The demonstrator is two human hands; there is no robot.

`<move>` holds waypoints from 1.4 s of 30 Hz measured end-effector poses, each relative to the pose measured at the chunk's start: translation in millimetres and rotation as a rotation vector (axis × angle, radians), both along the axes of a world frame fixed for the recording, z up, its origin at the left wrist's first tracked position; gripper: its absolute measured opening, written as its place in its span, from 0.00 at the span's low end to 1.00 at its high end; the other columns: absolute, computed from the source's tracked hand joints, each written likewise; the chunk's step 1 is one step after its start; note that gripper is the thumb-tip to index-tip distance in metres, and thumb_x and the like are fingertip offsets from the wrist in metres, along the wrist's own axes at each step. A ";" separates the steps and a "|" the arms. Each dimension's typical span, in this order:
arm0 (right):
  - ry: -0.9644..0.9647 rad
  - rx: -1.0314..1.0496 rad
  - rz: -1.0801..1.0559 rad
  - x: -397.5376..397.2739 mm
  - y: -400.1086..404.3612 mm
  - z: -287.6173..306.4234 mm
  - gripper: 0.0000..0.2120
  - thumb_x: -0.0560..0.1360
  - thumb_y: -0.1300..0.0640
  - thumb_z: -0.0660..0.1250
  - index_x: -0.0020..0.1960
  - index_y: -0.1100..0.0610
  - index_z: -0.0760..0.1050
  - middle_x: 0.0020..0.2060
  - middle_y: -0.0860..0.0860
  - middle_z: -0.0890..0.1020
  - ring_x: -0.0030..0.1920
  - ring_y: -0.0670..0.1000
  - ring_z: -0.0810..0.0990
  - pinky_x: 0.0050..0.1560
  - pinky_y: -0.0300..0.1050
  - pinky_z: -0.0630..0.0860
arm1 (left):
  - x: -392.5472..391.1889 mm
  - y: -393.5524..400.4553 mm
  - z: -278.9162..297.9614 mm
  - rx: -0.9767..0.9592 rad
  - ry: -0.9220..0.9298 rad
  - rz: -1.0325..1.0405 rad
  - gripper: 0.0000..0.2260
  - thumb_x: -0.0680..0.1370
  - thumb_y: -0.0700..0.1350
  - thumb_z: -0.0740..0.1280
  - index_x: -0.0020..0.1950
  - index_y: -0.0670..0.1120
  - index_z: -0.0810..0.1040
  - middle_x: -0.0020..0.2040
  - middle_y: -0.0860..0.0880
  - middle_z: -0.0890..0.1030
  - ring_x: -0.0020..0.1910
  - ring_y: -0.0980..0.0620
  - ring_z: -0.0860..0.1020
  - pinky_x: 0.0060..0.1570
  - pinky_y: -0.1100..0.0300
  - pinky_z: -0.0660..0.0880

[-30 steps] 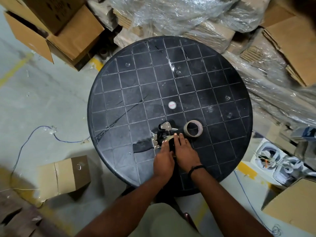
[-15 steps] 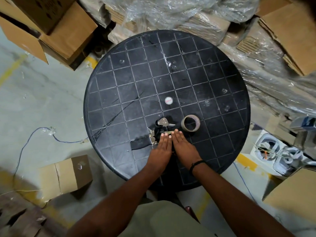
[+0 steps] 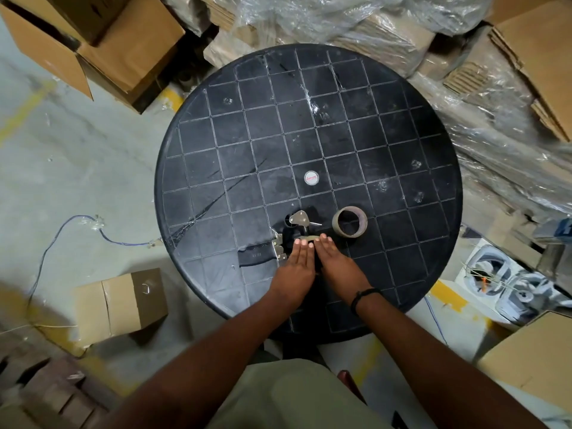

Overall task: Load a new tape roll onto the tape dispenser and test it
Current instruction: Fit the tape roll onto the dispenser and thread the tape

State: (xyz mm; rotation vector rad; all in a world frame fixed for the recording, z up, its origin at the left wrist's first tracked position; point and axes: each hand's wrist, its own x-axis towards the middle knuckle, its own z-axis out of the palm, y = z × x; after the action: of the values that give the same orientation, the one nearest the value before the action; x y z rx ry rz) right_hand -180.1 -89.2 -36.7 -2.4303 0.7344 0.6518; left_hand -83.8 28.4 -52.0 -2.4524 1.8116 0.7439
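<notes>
Head cam: both hands flat on the dispenser, roll not loaded yet

Going left to right: the black tape dispenser with metal serrated blade [image 3: 280, 247] lies on the round black gridded plastic worktop [image 3: 216, 156]. A second ago the fingers were curled over its body; now the left hand [image 3: 298, 261] and right hand [image 3: 332, 261] lie flat, fingers straight and together, gripping nothing, pressing on it. Looks like they've finished fiddling and are about to reach for the roll. The brown tape roll with cardboard core [image 3: 349, 222] sits just beside the right fingertips, untouched. The white round sticker [image 3: 311, 178] has red writing, too small to read.
</notes>
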 end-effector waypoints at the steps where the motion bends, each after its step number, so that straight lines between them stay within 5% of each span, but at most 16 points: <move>1: 0.009 -0.006 0.007 0.9 1.6 -1.4 0.34 0.81 0.64 0.58 0.82 0.58 0.44 0.82 0.57 0.46 0.82 0.54 0.47 0.72 0.55 0.70 | 0.2 -0.1 -3.0 0.016 0.017 0.002 0.30 0.82 0.40 0.62 0.79 0.34 0.51 0.79 0.35 0.56 0.80 0.39 0.53 0.72 0.49 0.68; 5: 0.029 -0.050 0.007 6.1 9.8 -9.8 0.32 0.83 0.65 0.54 0.81 0.62 0.40 0.81 0.61 0.43 0.82 0.58 0.44 0.77 0.50 0.65 | 1.0 -2.6 -8.3 0.090 0.059 0.003 0.33 0.82 0.43 0.62 0.79 0.35 0.47 0.80 0.35 0.53 0.80 0.39 0.50 0.71 0.48 0.70; 8: 0.014 -0.026 -0.037 5.3 6.0 -13.4 0.32 0.82 0.65 0.55 0.81 0.60 0.44 0.82 0.59 0.46 0.82 0.56 0.48 0.73 0.53 0.70 | -2.8 3.6 -9.6 0.132 0.055 -0.022 0.33 0.82 0.40 0.63 0.79 0.35 0.48 0.80 0.36 0.53 0.80 0.39 0.49 0.64 0.48 0.75; 13: 0.025 -0.013 -0.049 9.7 -2.8 -11.8 0.33 0.80 0.65 0.60 0.81 0.57 0.50 0.81 0.58 0.54 0.80 0.55 0.57 0.67 0.54 0.75 | -4.8 3.9 -10.4 0.133 -0.023 -0.037 0.27 0.82 0.39 0.62 0.78 0.34 0.57 0.77 0.37 0.63 0.79 0.39 0.57 0.58 0.50 0.78; 17: 0.085 -0.035 0.010 18.4 -8.3 -16.1 0.32 0.82 0.62 0.58 0.82 0.57 0.49 0.81 0.58 0.54 0.81 0.56 0.57 0.66 0.54 0.74 | -4.0 -1.0 -15.5 0.138 -0.020 -0.034 0.25 0.83 0.40 0.60 0.78 0.35 0.58 0.78 0.37 0.62 0.79 0.39 0.57 0.55 0.49 0.79; 23: 0.116 -0.021 -0.009 18.6 -8.9 -17.1 0.32 0.81 0.63 0.60 0.81 0.56 0.51 0.81 0.57 0.54 0.79 0.57 0.62 0.63 0.55 0.75 | -9.4 -1.0 -29.0 0.184 -0.081 -0.050 0.24 0.76 0.43 0.71 0.71 0.38 0.74 0.69 0.40 0.77 0.71 0.39 0.72 0.41 0.51 0.82; 27: 0.104 0.012 -0.043 21.5 -6.2 -18.4 0.32 0.79 0.61 0.62 0.80 0.55 0.53 0.81 0.58 0.56 0.80 0.56 0.59 0.67 0.57 0.74 | -2.9 -1.0 -26.0 0.137 0.039 -0.050 0.25 0.83 0.40 0.60 0.78 0.35 0.59 0.78 0.38 0.61 0.79 0.38 0.58 0.53 0.44 0.79; 31: 0.121 0.071 -0.172 38.2 2.1 -10.8 0.26 0.75 0.52 0.61 0.72 0.56 0.66 0.76 0.60 0.64 0.79 0.60 0.58 0.72 0.65 0.67 | 16.7 9.3 -20.7 -0.046 0.228 0.143 0.26 0.78 0.43 0.67 0.76 0.44 0.67 0.74 0.44 0.73 0.73 0.46 0.71 0.56 0.49 0.79; 35: -0.056 -0.060 -0.352 65.3 12.2 -12.0 0.14 0.74 0.52 0.61 0.48 0.59 0.81 0.54 0.61 0.82 0.61 0.63 0.76 0.65 0.53 0.72 | 43.3 27.2 -8.4 -0.291 0.366 0.359 0.17 0.78 0.40 0.64 0.67 0.48 0.75 0.61 0.47 0.81 0.58 0.46 0.80 0.54 0.51 0.79; 38: -0.085 -0.152 -0.457 83.3 20.7 -19.3 0.14 0.73 0.50 0.66 0.53 0.57 0.79 0.54 0.57 0.81 0.62 0.59 0.75 0.58 0.52 0.76 | 66.5 30.5 -9.3 -0.352 0.336 0.474 0.16 0.79 0.40 0.66 0.67 0.44 0.77 0.60 0.44 0.82 0.58 0.43 0.80 0.58 0.53 0.76; 42: 0.115 -0.273 -0.422 96.1 29.3 -29.4 0.24 0.71 0.46 0.72 0.63 0.54 0.75 0.60 0.56 0.76 0.63 0.59 0.73 0.49 0.54 0.79 | 93.9 32.0 -19.0 -0.202 0.323 0.542 0.23 0.79 0.49 0.67 0.73 0.45 0.70 0.64 0.43 0.79 0.62 0.43 0.76 0.59 0.52 0.74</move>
State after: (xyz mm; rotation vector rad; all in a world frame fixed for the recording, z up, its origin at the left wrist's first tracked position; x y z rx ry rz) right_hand -84.0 -59.9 -66.1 -2.3706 1.4141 0.5504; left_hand 10.2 60.3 -71.0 -3.1700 1.3406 1.0800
